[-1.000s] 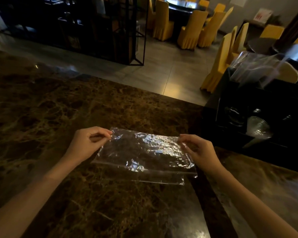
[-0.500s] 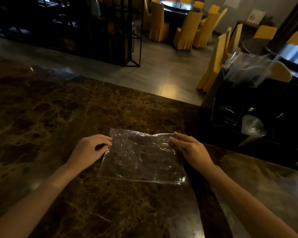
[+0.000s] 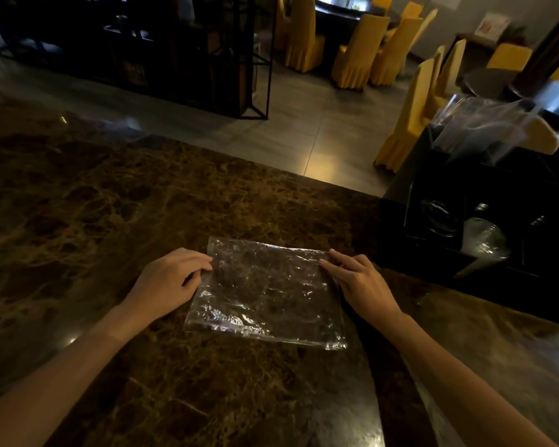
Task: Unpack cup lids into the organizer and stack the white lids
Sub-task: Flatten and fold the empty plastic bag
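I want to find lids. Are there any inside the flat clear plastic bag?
No, the flat clear plastic bag shows only brown marble counter through it.

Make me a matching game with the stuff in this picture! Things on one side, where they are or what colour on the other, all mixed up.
Things:
1. clear plastic bag
2. chair covers
3. black organizer
4. marble counter

Descriptions:
A. yellow
B. brown with lighter veins
C. lying flat between the left hand and the right hand
D. at the right, with another crumpled bag on top

Pairs: 1-C, 2-A, 3-D, 4-B
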`<state>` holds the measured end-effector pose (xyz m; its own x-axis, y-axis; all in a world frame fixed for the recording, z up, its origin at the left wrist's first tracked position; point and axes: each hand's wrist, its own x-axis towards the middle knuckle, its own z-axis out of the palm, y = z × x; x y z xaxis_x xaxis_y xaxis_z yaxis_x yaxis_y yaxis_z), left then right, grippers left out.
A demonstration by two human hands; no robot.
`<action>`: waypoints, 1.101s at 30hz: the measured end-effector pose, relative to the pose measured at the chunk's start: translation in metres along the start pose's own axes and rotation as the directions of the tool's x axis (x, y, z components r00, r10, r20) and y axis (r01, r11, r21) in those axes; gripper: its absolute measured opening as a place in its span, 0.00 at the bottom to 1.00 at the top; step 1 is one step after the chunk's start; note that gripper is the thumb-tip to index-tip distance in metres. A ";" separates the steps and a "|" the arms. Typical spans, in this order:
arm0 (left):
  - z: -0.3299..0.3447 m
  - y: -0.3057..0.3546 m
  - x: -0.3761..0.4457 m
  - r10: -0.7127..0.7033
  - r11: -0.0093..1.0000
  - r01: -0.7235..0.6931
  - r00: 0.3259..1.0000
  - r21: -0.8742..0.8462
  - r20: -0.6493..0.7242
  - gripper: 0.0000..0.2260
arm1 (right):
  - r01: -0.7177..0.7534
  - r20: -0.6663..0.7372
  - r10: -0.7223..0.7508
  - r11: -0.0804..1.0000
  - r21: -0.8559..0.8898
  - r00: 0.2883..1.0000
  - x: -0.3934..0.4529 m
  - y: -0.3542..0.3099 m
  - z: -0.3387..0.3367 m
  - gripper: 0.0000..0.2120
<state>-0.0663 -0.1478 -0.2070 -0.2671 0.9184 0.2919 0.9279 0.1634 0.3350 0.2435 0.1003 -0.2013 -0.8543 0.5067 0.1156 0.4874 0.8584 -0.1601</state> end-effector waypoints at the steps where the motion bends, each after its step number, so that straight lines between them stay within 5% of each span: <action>1: -0.002 0.001 0.001 -0.007 1.000 0.007 1.000 0.014 0.012 0.11 | -0.004 0.018 0.004 1.000 -0.002 1.000 0.000 0.000 0.000 0.25; 4: -0.011 0.009 0.014 -0.096 0.994 0.092 0.993 0.051 0.066 0.09 | -0.043 0.074 0.037 0.996 0.079 0.997 -0.002 0.002 -0.001 0.26; 7: -0.010 0.033 0.034 -0.172 0.969 0.151 0.981 0.197 0.095 0.18 | -0.114 0.089 0.100 0.978 0.173 0.991 0.002 -0.002 -0.006 0.21; 12: 0.015 0.075 0.048 -0.313 0.850 0.250 0.948 0.463 0.064 0.25 | -0.230 0.063 0.225 0.970 0.082 0.972 0.015 -0.030 -0.011 0.22; 18: 0.048 0.079 0.044 -0.107 0.940 0.084 0.993 0.332 0.049 0.20 | -0.365 0.011 0.368 0.927 -0.090 0.930 0.018 -0.075 0.004 0.25; 25: 0.059 0.068 0.037 -0.102 0.986 0.081 0.985 0.147 0.138 0.23 | -0.048 0.085 0.037 0.990 0.136 0.996 0.035 -0.117 0.040 0.28; 33: 0.059 0.058 0.035 -0.186 0.964 0.146 0.968 0.224 0.168 0.28 | -0.250 0.043 0.249 0.968 0.035 0.968 0.023 -0.090 0.053 0.32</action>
<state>-0.0061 -0.0851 -0.2306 -0.3873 0.9193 0.0701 0.9133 0.3722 0.1652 0.1702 0.0310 -0.2357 -0.7134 0.7002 0.0297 0.6790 0.7011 -0.2178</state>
